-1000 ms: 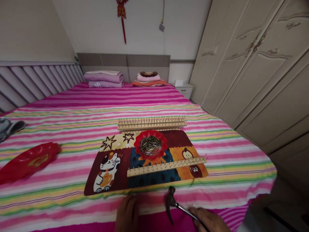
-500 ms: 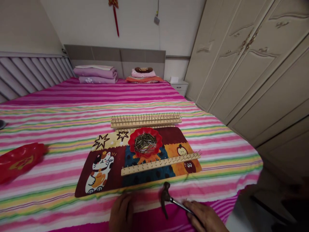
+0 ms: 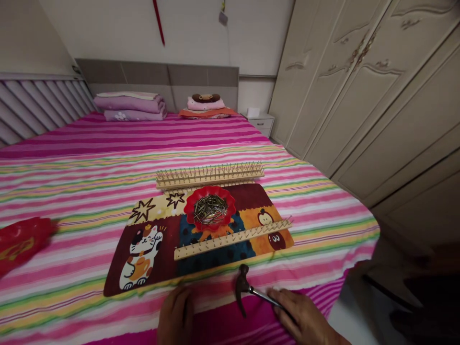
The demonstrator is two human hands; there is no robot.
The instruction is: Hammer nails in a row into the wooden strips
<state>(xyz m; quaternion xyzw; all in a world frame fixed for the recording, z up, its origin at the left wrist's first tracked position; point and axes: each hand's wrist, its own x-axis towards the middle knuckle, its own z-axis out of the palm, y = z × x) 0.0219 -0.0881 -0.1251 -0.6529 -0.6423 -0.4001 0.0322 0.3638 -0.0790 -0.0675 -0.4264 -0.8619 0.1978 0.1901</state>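
Note:
My right hand (image 3: 300,316) is closed round the handle of a claw hammer (image 3: 243,286), whose dark head lies over the bed's near edge, claw toward me. My left hand (image 3: 175,314) rests at that edge, left of the hammer, its fingers curled together; anything inside them is hidden. In front of both hands, a wooden strip (image 3: 230,239) with a row of nails standing in it lies across a patterned mat (image 3: 143,287). Behind the strip, a red scalloped bowl (image 3: 188,211) holds many loose nails (image 3: 210,209).
More nail-studded wooden strips (image 3: 210,176) lie behind the bowl. A red tray (image 3: 27,239) sits at the left on the striped bedspread (image 3: 82,191). Folded bedding (image 3: 131,105) is at the headboard (image 3: 201,74). A wardrobe (image 3: 359,96) stands right of the bed.
The view has shifted slightly, so the mat, strips and bowl appear a little further left. My right hand still grips the hammer, and my left hand stays by the bed's edge.

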